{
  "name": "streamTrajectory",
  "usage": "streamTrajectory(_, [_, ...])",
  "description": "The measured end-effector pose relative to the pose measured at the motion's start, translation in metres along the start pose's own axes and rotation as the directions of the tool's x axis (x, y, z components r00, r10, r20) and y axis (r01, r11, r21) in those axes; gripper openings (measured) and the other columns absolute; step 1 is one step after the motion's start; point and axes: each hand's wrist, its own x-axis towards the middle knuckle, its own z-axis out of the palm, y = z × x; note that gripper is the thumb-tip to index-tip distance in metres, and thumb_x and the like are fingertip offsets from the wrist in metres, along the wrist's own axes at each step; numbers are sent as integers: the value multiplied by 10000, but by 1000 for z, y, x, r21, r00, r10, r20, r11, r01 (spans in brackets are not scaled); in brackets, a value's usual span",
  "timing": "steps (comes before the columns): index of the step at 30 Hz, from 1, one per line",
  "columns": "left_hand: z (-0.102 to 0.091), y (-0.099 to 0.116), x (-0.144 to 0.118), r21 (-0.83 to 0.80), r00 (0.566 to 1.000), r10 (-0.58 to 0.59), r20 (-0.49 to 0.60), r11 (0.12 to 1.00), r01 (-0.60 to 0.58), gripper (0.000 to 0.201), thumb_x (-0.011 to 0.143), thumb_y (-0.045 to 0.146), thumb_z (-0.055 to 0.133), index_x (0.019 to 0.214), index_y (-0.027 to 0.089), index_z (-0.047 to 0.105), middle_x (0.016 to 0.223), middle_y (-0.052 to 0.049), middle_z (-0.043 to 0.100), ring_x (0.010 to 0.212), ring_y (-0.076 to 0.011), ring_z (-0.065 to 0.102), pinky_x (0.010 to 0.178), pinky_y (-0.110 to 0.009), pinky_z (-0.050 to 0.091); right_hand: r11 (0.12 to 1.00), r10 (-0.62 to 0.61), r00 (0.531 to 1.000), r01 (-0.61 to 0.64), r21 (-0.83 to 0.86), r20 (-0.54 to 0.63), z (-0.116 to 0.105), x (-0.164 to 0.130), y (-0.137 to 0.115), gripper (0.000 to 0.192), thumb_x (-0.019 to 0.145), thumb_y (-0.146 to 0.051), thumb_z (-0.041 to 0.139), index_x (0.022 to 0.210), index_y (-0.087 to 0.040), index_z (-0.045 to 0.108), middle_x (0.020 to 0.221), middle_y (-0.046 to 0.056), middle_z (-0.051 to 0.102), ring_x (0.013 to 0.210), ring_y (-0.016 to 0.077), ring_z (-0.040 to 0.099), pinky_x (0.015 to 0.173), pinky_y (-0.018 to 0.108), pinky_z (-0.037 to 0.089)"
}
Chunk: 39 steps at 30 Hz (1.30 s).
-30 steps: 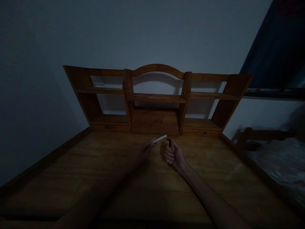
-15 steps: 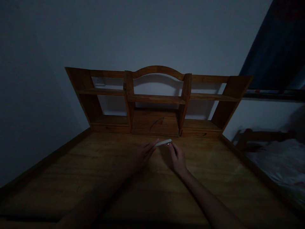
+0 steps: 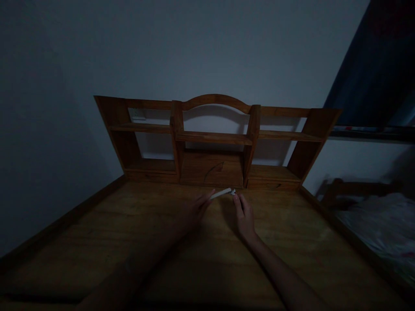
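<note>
The room is very dim. My left hand [image 3: 194, 210] pinches a thin white stick [image 3: 221, 193] by its near end, just above the wooden platform [image 3: 129, 242]. The stick points right and away from me. A small shiny tip [image 3: 232, 191] sits at its far end. My right hand [image 3: 245, 217] lies with fingers stretched forward, fingertips at that shiny tip. The dark pen-like piece is out of sight, and whether the right hand grips anything is hidden by the dark.
A wooden shelf unit [image 3: 214, 138] with an arched top stands against the wall behind the platform. A low raised rim [image 3: 61, 224] runs along the left side. A bed with pale bedding [image 3: 379, 229] lies to the right, beside a dark curtain [image 3: 379, 65].
My right hand held a dark pen-like piece upright, then brought it to the white stick's far end. Its fingers have flattened out and the dark piece no longer shows. The view tilted slightly.
</note>
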Motion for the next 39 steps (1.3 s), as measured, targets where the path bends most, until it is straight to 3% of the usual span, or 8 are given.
streamTrajectory(4, [-2, -8, 4, -51, 996, -69, -52, 996, 66, 414, 951, 352, 385, 1359, 300, 429, 1163, -53, 621, 983, -188, 613, 884, -336, 489, 1000, -1, 1000, 1, 3, 25, 0, -1, -1, 238, 948, -354, 403, 823, -195, 529, 755, 7, 548, 708, 160, 511, 661, 262, 351])
streamTrajectory(12, [1, 2, 1, -113, 1000, 7, 10, 994, -6, 413, 949, 342, 392, 1359, 305, 424, 1221, -38, 605, 1057, -194, 597, 919, -357, 488, 1000, -1, 999, 1, -6, 37, 1, -3, -1, 257, 937, -384, 414, 842, -192, 556, 748, 12, 559, 701, 162, 512, 669, 267, 355])
streamTrajectory(19, [-2, -5, 5, -119, 996, -51, -71, 992, 42, 393, 946, 339, 399, 1329, 287, 471, 1262, -39, 589, 1111, -205, 578, 969, -386, 463, 1000, -2, 999, 0, 30, 42, 3, -2, -2, 251, 947, -363, 403, 820, -196, 541, 762, 4, 554, 709, 155, 507, 669, 258, 345])
streamTrajectory(24, [-2, 4, 1, -103, 1000, 11, 29, 995, -8, 404, 948, 333, 401, 1350, 313, 436, 1243, -30, 596, 1071, -190, 594, 924, -352, 486, 1000, -3, 997, 1, 27, 75, 3, -3, -1, 252, 950, -355, 397, 792, -201, 517, 733, -7, 528, 691, 153, 498, 653, 259, 336])
streamTrajectory(32, [-4, -2, 4, -94, 998, -65, -12, 994, 63, 402, 949, 350, 392, 1342, 290, 451, 1238, -31, 599, 1090, -195, 583, 937, -360, 476, 999, -5, 997, 2, 45, 82, 2, -3, -1, 255, 953, -341, 367, 783, -208, 503, 724, -9, 526, 669, 152, 490, 629, 260, 329])
streamTrajectory(39, [0, 6, 0, -119, 999, 26, 45, 993, -20, 397, 947, 332, 404, 1341, 313, 448, 1255, -27, 587, 1082, -186, 587, 938, -346, 478, 999, -5, 995, 0, 49, 95, 2, -3, -2, 262, 952, -339, 345, 770, -215, 487, 697, -10, 512, 649, 156, 486, 626, 266, 330])
